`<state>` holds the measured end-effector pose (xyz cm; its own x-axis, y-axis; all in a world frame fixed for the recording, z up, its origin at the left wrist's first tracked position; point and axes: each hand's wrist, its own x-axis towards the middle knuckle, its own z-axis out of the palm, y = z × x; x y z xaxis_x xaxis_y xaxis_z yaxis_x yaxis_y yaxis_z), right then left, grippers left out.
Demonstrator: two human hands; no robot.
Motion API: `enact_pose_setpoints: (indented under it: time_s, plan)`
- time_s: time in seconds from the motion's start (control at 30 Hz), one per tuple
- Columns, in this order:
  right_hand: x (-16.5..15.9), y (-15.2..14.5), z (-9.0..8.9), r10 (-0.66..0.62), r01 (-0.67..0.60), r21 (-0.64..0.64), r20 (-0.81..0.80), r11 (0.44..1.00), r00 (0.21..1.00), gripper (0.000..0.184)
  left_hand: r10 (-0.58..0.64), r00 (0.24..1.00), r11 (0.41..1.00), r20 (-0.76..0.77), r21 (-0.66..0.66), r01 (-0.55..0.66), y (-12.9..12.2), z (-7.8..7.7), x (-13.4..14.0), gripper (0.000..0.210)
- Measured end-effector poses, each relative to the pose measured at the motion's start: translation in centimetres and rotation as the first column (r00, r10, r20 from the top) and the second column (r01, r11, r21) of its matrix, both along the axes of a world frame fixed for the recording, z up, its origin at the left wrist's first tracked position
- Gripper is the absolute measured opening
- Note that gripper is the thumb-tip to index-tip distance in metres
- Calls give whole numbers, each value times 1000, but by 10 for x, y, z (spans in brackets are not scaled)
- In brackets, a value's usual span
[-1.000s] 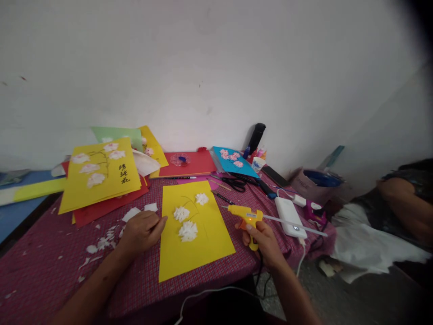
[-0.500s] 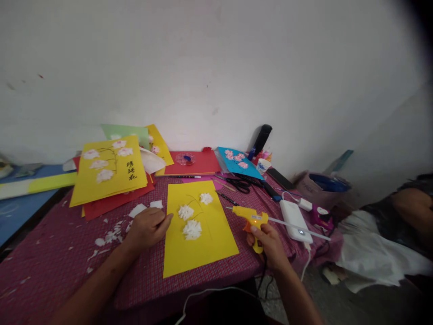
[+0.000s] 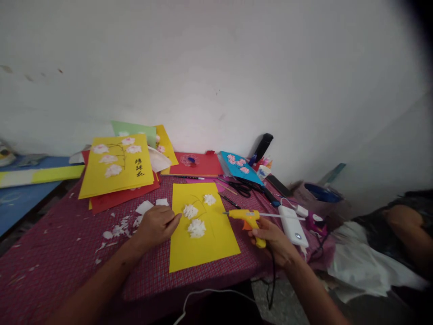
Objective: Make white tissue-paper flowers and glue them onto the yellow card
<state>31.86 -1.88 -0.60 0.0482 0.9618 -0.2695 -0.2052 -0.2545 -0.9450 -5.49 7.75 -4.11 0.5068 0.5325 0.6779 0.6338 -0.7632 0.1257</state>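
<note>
A yellow sheet (image 3: 216,248) lies on the cloth in front of me, with three white ruffled paper flowers (image 3: 196,228) and thin drawn stems on it. My right hand (image 3: 270,237) grips a yellow hot glue gun (image 3: 245,216) by its handle. Its nozzle points left, at the sheet's right edge, and a long clear glue stick (image 3: 280,216) juts from the back. Beside the sheet's left edge rests my left hand (image 3: 157,227), fingers curled in and thumb toward the paper. What it holds, if anything, is hidden. White paper scraps (image 3: 120,229) lie left of it.
Finished flower cards (image 3: 101,180) are stacked back left. Behind the sheet lie scissors (image 3: 241,188), pens and a blue card (image 3: 240,168). A white power bank (image 3: 292,225) sits at right, near a bin (image 3: 314,192). Another person's arm (image 3: 407,228) shows far right.
The view has shifted slightly. The glue gun has moved a little toward the sheet, and its glue stick lies more level. My left hand stays curled by the sheet's left edge.
</note>
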Motion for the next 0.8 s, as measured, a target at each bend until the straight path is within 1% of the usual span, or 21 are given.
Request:
enact_pose_setpoints:
  time_s: [0.1, 0.2, 0.3, 0.4, 0.47, 0.6, 0.7, 0.8]
  plan:
    - [3, -3, 11, 39, -38, -14, 41, 999, 998, 45, 7, 1000, 1000, -18, 16, -7, -1, -2, 0, 38]
    - [6, 0, 18, 52, -52, -6, 169, 999, 984, 37, -2, 1000, 1000, -26, 29, 3, -2, -3, 2, 36]
    - [8, 12, 23, 45, -53, 17, 328, 998, 944, 31, -15, 1000, 999, -27, 48, 16, -4, -1, 3, 35]
    - [12, 35, 25, 35, -50, 25, 409, 998, 912, 26, -15, 1000, 998, -19, 59, 16, -5, 2, 4, 35]
    - [15, 52, 24, 16, -21, 9, 411, 1000, 911, 26, -13, 1000, 998, -10, 60, 14, -5, 3, 4, 37]
    - [22, 82, 15, 23, -17, -20, 395, 1000, 919, 28, -9, 1000, 999, 0, 40, 9, -3, 2, 3, 39]
    - [23, 94, 5, 22, -12, -26, 401, 1000, 916, 28, -1, 1000, 1000, 0, 22, 1, -1, 0, 3, 39]
    - [22, 99, -4, -12, 19, -11, 428, 1000, 903, 29, -6, 1000, 1000, -7, 9, 6, -1, -2, 2, 39]
